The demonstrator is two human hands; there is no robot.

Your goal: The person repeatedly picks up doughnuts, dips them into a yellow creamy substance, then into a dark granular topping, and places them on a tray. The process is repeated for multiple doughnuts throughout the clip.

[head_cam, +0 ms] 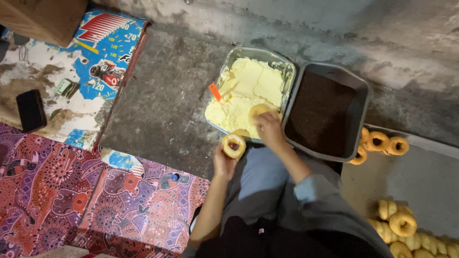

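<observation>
A ring of dough [234, 145] with a dark filling in its hollow is held upright in the left hand [224, 162], whose fingers are closed around its lower edge. It is kept just in front of the near rim of the metal tray [287, 67], which is filled with pale yellow dough [248, 91]. The right hand [269, 129] is reached over that near rim, its fingers curled around a small round piece of dough [259, 110] at the tray's front edge. The ring lies to the left of and slightly below the right hand, close beside it but not touching; the left hand is the nearer one, already under the ring. A dark grey pan [356, 86] of brown filling stands touching the tray on its right. Finished rings [382, 142] are laid on the floor [167, 95] beyond the pan, well apart from both hands.
</observation>
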